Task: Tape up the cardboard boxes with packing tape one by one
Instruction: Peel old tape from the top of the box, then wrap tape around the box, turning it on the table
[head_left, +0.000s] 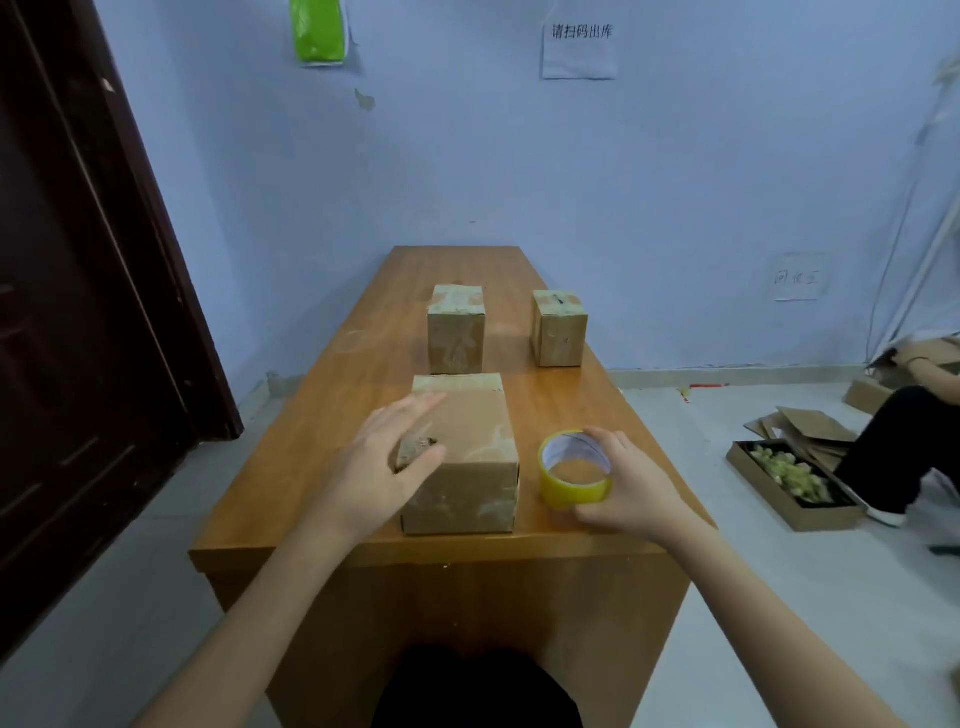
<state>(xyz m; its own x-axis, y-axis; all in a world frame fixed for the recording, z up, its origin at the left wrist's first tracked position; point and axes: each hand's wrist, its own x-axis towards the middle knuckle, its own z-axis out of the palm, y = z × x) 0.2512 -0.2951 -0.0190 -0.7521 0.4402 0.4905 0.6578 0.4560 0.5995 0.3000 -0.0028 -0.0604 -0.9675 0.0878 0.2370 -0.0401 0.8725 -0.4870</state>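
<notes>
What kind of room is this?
Probably a small packing or stockroom: closed cardboard boxes stand on a wooden table beside a tape roll, with flattened cardboard on the floor.

My left hand (387, 457) and right hand (631, 488) are bare, without gloves or rings. My forearms are bare too, with no sleeves showing. Below them I wear something black (475, 691).

Single head view, high, facing forward-down along table (363, 332), near.
</notes>
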